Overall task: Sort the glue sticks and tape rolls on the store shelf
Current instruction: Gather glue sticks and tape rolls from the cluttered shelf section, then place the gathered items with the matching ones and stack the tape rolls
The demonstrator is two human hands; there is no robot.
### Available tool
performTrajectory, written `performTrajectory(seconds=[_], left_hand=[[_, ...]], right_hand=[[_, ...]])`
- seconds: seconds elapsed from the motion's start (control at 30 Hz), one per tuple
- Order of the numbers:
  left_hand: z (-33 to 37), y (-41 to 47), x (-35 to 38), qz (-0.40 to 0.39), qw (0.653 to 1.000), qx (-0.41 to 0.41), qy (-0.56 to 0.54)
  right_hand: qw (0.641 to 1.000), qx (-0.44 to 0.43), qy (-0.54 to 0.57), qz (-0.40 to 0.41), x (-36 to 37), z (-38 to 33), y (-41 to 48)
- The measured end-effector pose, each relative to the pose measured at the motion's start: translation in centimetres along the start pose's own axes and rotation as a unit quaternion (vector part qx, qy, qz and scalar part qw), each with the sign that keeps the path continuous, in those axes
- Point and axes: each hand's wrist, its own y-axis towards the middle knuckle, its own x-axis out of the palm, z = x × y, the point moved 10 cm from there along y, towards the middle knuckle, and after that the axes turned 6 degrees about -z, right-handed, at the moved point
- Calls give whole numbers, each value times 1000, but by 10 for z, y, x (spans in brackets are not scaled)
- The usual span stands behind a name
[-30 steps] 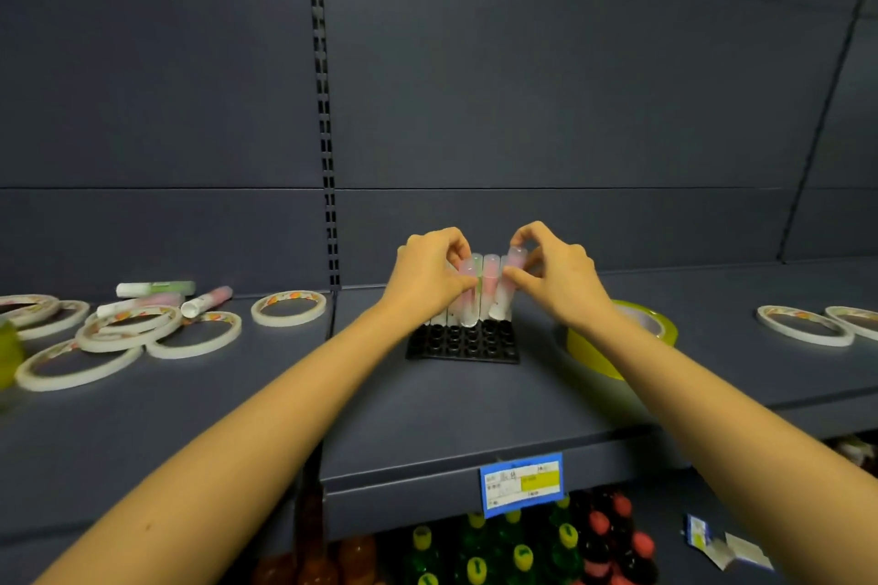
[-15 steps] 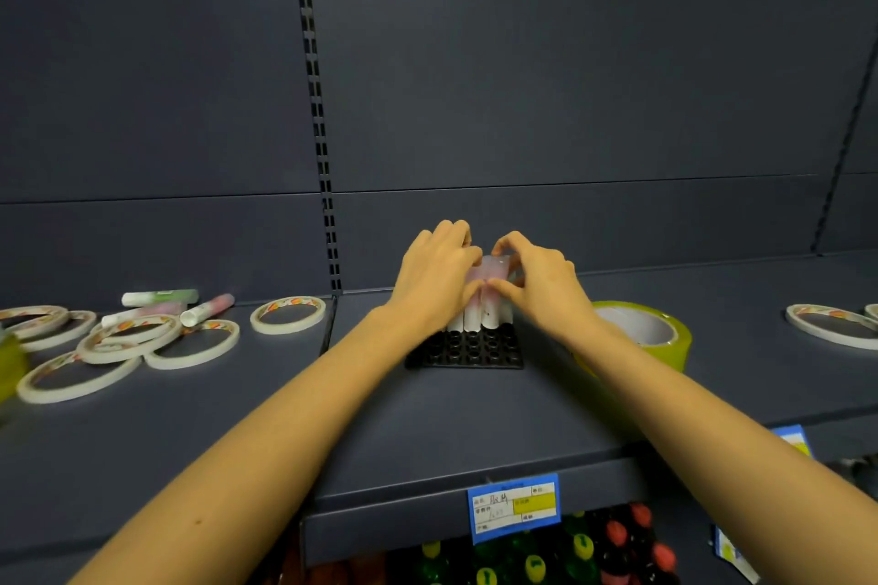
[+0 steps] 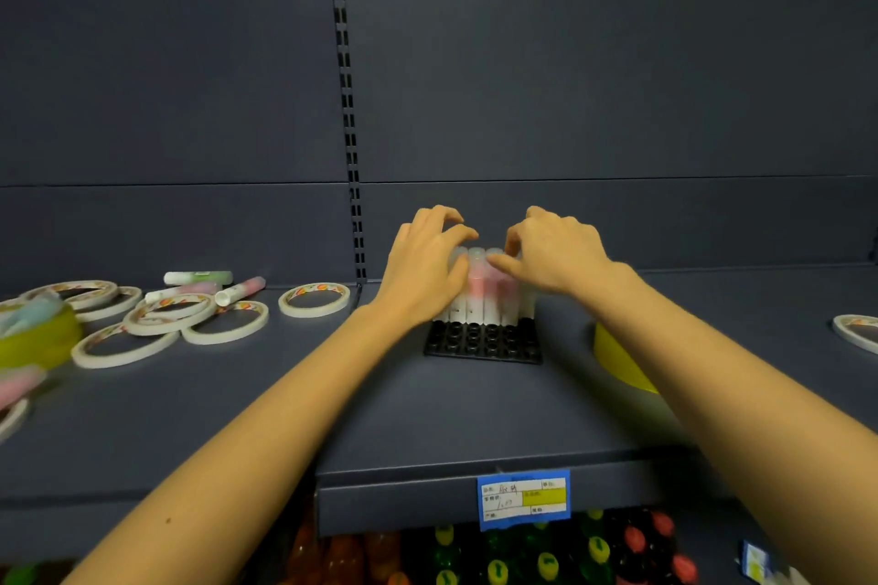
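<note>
Several glue sticks with clear caps and pink or white bodies stand upright in the back rows of a black holder tray on the middle shelf. My left hand cups the left side of the cluster, thumb against the sticks and fingers curled over the caps. My right hand holds the right side, thumb across the front of the caps and fingers curled behind. Two loose glue sticks, one green and one pink, lie at the left among flat white tape rolls.
A single tape roll lies near the shelf joint. A yellow tape roll sits behind my right forearm, another yellow roll at far left. One more white roll lies far right. A price label hangs on the shelf edge, bottles below.
Both hands came down from pinching the stick tops to closing round the cluster, then parted slightly so the caps show between them. The view shifted a little.
</note>
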Motion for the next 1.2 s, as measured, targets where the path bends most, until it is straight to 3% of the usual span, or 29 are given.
performTrajectory(seconds=[0.07, 0.2, 0.43, 0.6, 0.87, 1.03, 1.2], left_hand=[[-17, -11, -13, 13, 999, -31, -12], [-62, -42, -40, 20, 995, -97, 21], [-164, -117, -95, 21, 964, -257, 73], [-223, -159, -125, -11, 933, -343, 111], [-274, -183, -157, -20, 921, -364, 137], [-295, -183, -153, -40, 930, -363, 42], [-308, -157, -142, -116, 919, -340, 162]], right_hand=[[1000, 3, -24, 2, -8, -14, 4], [996, -40, 66, 50, -16, -65, 7], [985, -92, 127, -78, 31, -166, 24], [976, -33, 140, -162, 64, -198, 47], [973, 94, 111, -179, 110, -209, 69], [968, 132, 89, -194, 123, -209, 74], [976, 121, 105, -148, 97, -208, 75]])
